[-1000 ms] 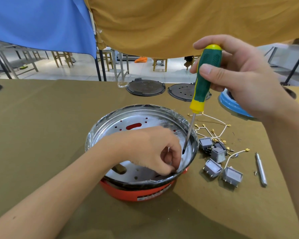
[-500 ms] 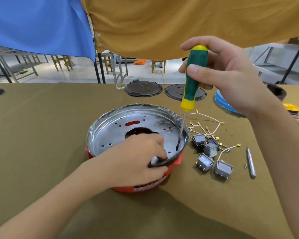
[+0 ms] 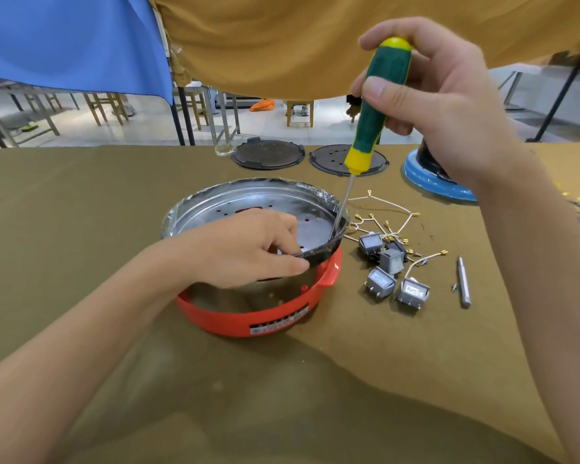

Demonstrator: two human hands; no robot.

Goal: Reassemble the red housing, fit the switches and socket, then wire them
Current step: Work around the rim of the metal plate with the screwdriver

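Screwdriver tip: hidden from us behind the far rim of the foil-edged silver metal pan [image 3: 235, 204].
Printed label on the red plastic housing ring [image 3: 248, 318]: too small for us to read.
Blue round object [image 3: 431, 185]: partly covered by the right hand [image 3: 449, 105].
Both forearms: cut by the frame edges.

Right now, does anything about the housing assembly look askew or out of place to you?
Yes. The metal pan sits tilted, not seated in the red housing: the left hand grips its near rim, raised well clear of the housing, leaving an open gap. The screwdriver tip rests inside the pan.
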